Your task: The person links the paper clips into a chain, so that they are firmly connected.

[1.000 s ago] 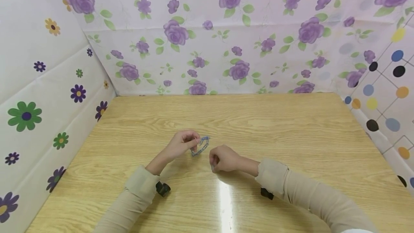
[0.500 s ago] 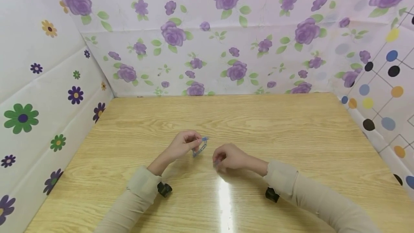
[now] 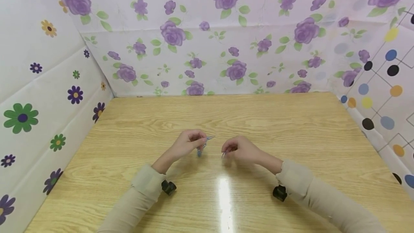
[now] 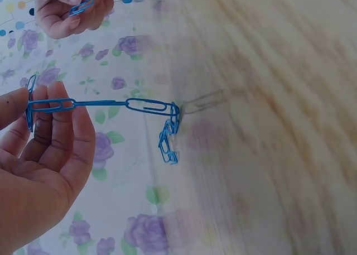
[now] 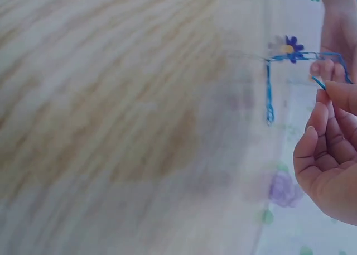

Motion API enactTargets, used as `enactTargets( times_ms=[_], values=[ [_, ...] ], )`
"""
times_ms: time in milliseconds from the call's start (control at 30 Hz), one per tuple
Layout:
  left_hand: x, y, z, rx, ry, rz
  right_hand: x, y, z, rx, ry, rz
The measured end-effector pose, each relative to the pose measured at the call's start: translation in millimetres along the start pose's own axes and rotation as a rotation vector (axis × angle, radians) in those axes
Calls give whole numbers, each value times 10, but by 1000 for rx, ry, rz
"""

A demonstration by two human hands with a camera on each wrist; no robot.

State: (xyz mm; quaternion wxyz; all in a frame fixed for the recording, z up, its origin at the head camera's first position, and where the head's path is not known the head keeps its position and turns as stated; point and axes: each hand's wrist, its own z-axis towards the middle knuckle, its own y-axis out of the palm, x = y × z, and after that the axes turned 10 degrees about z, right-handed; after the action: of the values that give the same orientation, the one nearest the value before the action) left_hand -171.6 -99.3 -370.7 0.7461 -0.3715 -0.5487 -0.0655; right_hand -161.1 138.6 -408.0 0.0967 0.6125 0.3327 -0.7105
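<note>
My left hand pinches one end of a chain of blue paper clips between thumb and fingers. Several linked clips hang down from it, and the chain's lower part bends where it meets the tabletop. A short distance to the right, my right hand pinches a single blue paper clip at its fingertips. In the right wrist view this loose clip sticks out past the thumb, apart from the chain. The two hands do not touch.
A wood-grain table lies under both hands, with a bright glare strip near its front. Floral sheeting stands behind it, and patterned sheets rise at left and right. Black wrist cameras sit below the sleeves.
My right hand has moved right and slightly up with its clip, now turned so the clip's end shows. My left hand has shifted slightly right, with the chain hanging more bunched.
</note>
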Motion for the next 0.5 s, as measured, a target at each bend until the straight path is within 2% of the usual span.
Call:
enactTargets(
  times_ms=[267, 500],
  values=[
    [35, 32, 31, -9, -26, -12, -70, -147, -80, 84, -19, 71],
    [27, 94, 90, -19, -18, -6, -142, -195, -112, 171, 13, 160]
  ],
)
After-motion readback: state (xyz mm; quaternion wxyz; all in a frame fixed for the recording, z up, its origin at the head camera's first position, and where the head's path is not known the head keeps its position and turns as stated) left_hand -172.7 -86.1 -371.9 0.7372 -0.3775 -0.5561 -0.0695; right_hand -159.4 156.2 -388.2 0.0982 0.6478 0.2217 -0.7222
